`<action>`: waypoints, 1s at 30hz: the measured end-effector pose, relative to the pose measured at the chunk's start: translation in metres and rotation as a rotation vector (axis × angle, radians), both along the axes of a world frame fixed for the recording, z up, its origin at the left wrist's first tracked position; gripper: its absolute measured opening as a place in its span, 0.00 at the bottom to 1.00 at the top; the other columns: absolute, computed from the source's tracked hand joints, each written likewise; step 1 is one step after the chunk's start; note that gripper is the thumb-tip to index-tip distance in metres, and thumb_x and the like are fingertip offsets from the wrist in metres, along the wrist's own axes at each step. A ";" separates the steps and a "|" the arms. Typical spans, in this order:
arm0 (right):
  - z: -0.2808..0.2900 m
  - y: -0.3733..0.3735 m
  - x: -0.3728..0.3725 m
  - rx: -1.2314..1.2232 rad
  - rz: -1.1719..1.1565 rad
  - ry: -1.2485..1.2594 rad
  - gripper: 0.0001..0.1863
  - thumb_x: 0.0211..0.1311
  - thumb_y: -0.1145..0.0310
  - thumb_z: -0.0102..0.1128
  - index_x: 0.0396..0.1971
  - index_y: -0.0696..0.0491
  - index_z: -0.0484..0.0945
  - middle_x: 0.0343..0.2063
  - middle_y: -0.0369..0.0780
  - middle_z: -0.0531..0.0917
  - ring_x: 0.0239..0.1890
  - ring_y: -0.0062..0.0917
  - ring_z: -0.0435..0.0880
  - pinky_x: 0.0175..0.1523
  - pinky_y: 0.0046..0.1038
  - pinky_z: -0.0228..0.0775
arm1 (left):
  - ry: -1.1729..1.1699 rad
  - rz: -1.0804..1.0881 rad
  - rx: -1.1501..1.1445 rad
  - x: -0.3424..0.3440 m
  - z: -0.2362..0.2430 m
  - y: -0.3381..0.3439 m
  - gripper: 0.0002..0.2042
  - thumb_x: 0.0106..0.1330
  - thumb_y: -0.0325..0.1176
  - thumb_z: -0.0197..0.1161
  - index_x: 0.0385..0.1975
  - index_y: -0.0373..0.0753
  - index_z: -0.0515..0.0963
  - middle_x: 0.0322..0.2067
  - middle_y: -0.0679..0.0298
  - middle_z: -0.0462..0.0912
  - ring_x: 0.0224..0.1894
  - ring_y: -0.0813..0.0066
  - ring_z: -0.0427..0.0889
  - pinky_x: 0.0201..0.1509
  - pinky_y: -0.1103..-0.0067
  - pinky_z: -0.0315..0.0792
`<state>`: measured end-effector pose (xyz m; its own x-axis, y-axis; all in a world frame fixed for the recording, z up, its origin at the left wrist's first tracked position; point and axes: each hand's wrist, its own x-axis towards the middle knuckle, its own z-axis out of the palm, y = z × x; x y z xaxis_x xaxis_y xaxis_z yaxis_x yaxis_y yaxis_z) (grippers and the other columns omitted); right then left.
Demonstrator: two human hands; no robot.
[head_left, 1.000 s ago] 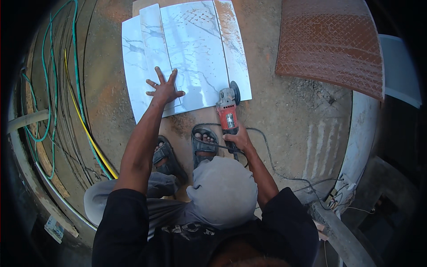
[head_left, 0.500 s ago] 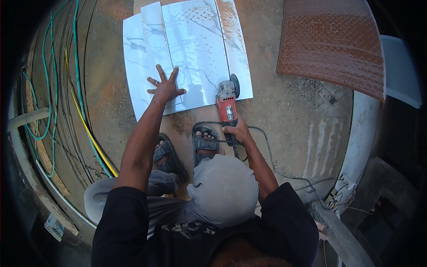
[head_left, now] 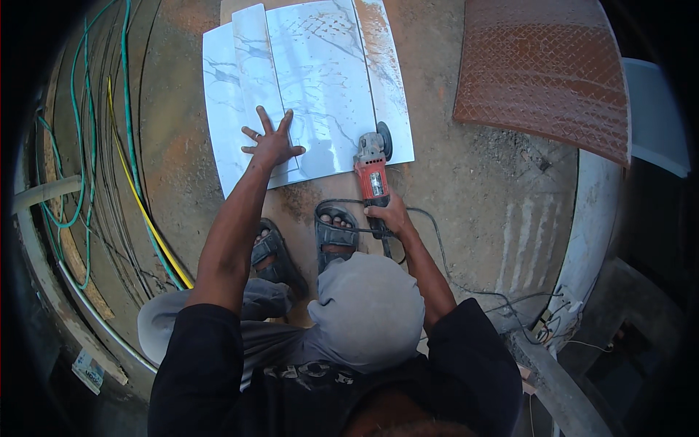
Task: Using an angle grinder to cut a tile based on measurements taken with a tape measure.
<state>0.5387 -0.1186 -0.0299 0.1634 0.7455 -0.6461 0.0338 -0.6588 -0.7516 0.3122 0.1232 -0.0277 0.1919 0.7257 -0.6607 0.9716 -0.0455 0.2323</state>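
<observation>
My left hand (head_left: pixel 272 144) lies with fingers spread on white marble-patterned tiles, across the lower end of a narrow tile strip (head_left: pixel 255 62) and the wide tile (head_left: pixel 328 95) beside it. My right hand (head_left: pixel 392 214) is wrapped round the black rear handle of a red and grey angle grinder (head_left: pixel 374 175). The grinder's dark disc (head_left: pixel 385 140) stands on edge at the near right part of the tile, by a lengthwise line. Right of that line runs a tile strip (head_left: pixel 386 65) smeared with brown dust. Whether the disc touches the tile or spins, I cannot tell.
A dark power cord (head_left: pixel 437 237) loops by my sandalled feet (head_left: pixel 337 226) and runs right to wires by a pale kerb. Green hoses (head_left: pixel 89 131) and a yellow hose (head_left: pixel 135 182) lie left. A brown grid-backed tile (head_left: pixel 542 73) rests on another pale sheet (head_left: pixel 657 116) at far right.
Almost nothing differs. Both hands, the grinder and the tiles keep their places; the picture has shifted only very slightly.
</observation>
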 end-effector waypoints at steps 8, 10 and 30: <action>0.004 -0.028 -0.001 0.036 0.019 -0.078 0.36 0.34 0.62 0.73 0.48 0.60 0.71 0.38 0.42 0.80 0.40 0.28 0.78 0.50 0.29 0.70 | 0.008 -0.003 -0.003 0.000 0.000 0.001 0.50 0.48 0.52 0.75 0.70 0.70 0.48 0.70 0.50 0.13 0.65 0.15 0.24 0.57 0.26 0.43; 0.007 -0.033 -0.002 0.045 0.016 -0.030 0.36 0.34 0.62 0.73 0.48 0.59 0.71 0.38 0.41 0.80 0.40 0.28 0.78 0.49 0.29 0.70 | 0.017 -0.003 -0.003 0.000 0.000 0.001 0.50 0.48 0.52 0.75 0.70 0.70 0.48 0.70 0.50 0.13 0.65 0.16 0.24 0.57 0.27 0.43; 0.005 -0.023 -0.002 -0.002 0.016 -0.031 0.37 0.35 0.62 0.73 0.49 0.60 0.71 0.38 0.41 0.79 0.40 0.28 0.78 0.50 0.29 0.70 | 0.019 -0.003 -0.013 0.000 0.000 0.001 0.50 0.48 0.52 0.74 0.70 0.71 0.47 0.70 0.52 0.12 0.66 0.16 0.24 0.57 0.27 0.44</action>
